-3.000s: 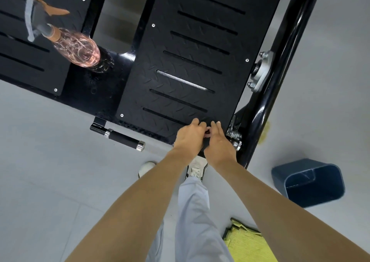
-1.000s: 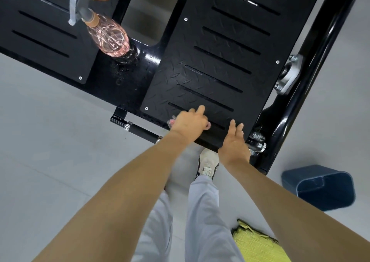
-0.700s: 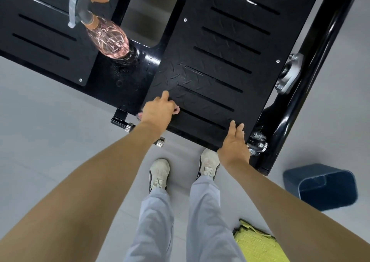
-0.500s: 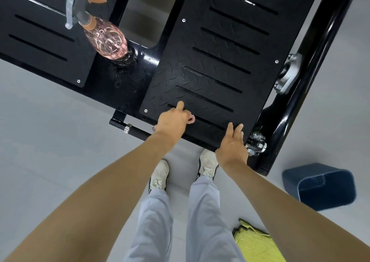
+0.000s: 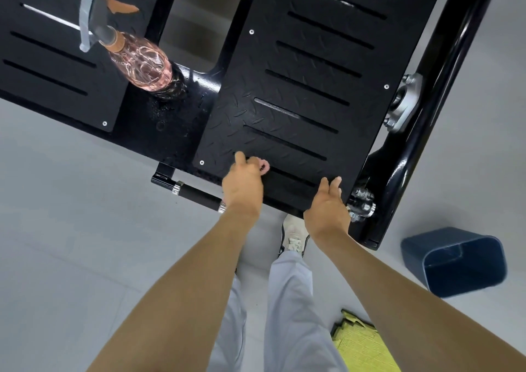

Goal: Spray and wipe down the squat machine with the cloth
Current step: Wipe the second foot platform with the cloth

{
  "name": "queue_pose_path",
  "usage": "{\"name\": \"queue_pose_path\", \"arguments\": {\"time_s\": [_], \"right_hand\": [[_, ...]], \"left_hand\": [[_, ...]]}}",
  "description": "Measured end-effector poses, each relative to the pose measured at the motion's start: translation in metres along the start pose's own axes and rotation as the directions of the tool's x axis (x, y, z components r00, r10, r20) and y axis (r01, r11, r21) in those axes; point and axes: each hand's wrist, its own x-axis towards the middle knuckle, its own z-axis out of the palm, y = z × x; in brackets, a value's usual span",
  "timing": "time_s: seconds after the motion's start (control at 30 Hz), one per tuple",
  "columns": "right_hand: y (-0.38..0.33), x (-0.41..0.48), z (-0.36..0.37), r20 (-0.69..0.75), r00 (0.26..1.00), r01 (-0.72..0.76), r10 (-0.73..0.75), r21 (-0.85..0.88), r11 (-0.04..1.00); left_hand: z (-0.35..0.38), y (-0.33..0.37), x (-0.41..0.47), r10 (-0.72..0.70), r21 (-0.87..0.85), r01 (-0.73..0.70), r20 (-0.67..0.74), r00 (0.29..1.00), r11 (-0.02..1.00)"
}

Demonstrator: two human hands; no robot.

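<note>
Gripping the pink cloth (image 5: 264, 167) in my left hand (image 5: 243, 185), I press it to the squat machine's footplate (image 5: 299, 87) near its front edge. My right hand (image 5: 327, 211) rests there, fingers straight. The spray bottle (image 5: 141, 63) stands on the machine's middle.

Left hand (image 5: 243, 185) curled — right hand (image 5: 327, 209) flat

The footplate (image 5: 299, 93) in front of you is matt black metal with a raised diamond tread, rough to look at. The frame tube (image 5: 444, 67) beside it is glossy black. Its bracket (image 5: 404, 101) is bare bright metal. The spray bottle (image 5: 142, 64) is clear pink-tinted plastic (trigger dull grey). The pink cloth (image 5: 263, 167) in your left hand (image 5: 243, 185) seems soft, though little of it shows.
</note>
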Motion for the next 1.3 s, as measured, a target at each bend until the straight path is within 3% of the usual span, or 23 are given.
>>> {"name": "queue_pose_path", "arguments": {"time_s": [0.3,0.43,0.53,0.67,0.8,0.87,0.97,1.0,1.07,1.2,1.3], "right_hand": [[0.018,0.005,-0.006,-0.125,0.992,0.016,0.017,0.255,0.967],[0.026,0.009,-0.006,-0.18,0.984,0.052,0.007,0.316,0.947],[0.03,0.011,-0.007,-0.206,0.979,0.072,0.002,0.351,0.933],[0.029,0.019,-0.015,-0.18,0.983,0.079,-0.023,0.313,0.947],[0.026,0.025,-0.022,-0.129,0.99,0.085,-0.05,0.279,0.957],[0.021,0.024,-0.021,-0.073,0.995,0.08,-0.064,0.246,0.966],[0.017,0.021,-0.018,-0.014,0.998,0.061,-0.059,0.15,0.987],[0.016,0.022,-0.018,-0.003,0.998,0.058,-0.058,0.113,0.992],[0.015,0.022,-0.019,0.014,0.998,0.058,-0.06,0.076,0.995],[0.013,0.021,-0.019,0.012,0.998,0.064,-0.065,0.108,0.992],[0.014,0.022,-0.019,0.001,0.997,0.075,-0.075,0.115,0.991]], "left_hand": [[0.027,0.075,-0.025,0.36,0.12,-0.39,0.213,0.908,0.913],[0.019,0.072,-0.014,0.403,0.043,-0.432,0.284,0.87,0.901],[0.008,0.057,-0.005,0.428,-0.094,-0.418,0.181,0.885,0.904],[-0.005,0.071,0.008,0.38,-0.013,-0.38,0.005,0.925,0.925],[0.004,0.097,0.017,0.533,0.165,-0.544,0.105,0.839,0.823],[0.009,0.097,0.018,0.634,0.257,-0.63,0.077,0.769,0.733],[0.009,0.078,0.029,0.668,0.281,-0.675,0.135,0.732,0.682],[0.006,0.069,0.034,0.66,0.281,-0.674,0.16,0.734,0.683],[-0.003,0.054,0.042,0.647,0.257,-0.641,0.074,0.759,0.723],[0.002,0.055,0.037,0.463,0.155,-0.456,-0.015,0.886,0.877],[0.011,0.085,0.021,0.484,0.082,-0.486,0.045,0.874,0.87]]}}
